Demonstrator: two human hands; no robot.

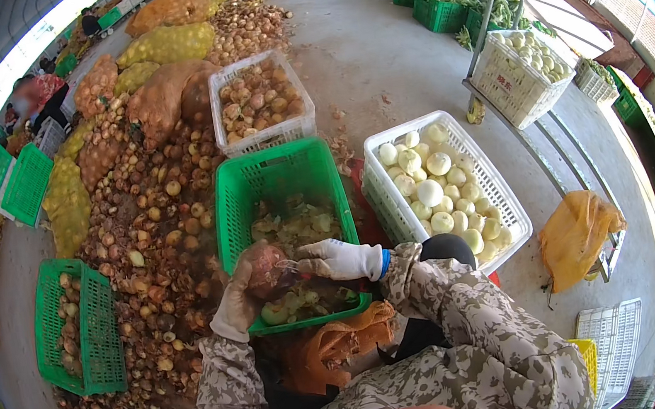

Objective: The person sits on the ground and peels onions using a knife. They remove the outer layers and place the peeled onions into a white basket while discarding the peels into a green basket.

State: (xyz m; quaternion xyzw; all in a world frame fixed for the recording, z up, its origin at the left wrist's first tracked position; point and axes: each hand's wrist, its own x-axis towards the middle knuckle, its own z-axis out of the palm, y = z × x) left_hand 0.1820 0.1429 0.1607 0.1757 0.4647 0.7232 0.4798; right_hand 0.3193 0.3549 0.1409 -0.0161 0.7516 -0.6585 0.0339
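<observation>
My left hand [240, 304], in a soiled pale glove, grips a reddish-brown unpeeled onion [265, 267] over the green plastic crate [274, 156]. My right hand [338, 260], in a white glove with a blue cuff, is against the onion's right side. Pale root-like strands [287, 265] show between its fingertips and the onion. A trace of red shows below these fingers, too small to name. Whether this hand holds a tool is hidden. Onion skins and trimmings [299, 224] lie in the green crate beneath both hands.
To the right stands a white crate of peeled onions [439, 189]. A pale crate of unpeeled onions [260, 98] is beyond the green one. Loose onions [153, 279] cover the floor leftward, around another green crate [100, 330]. A platform trolley [553, 154] carries more peeled onions.
</observation>
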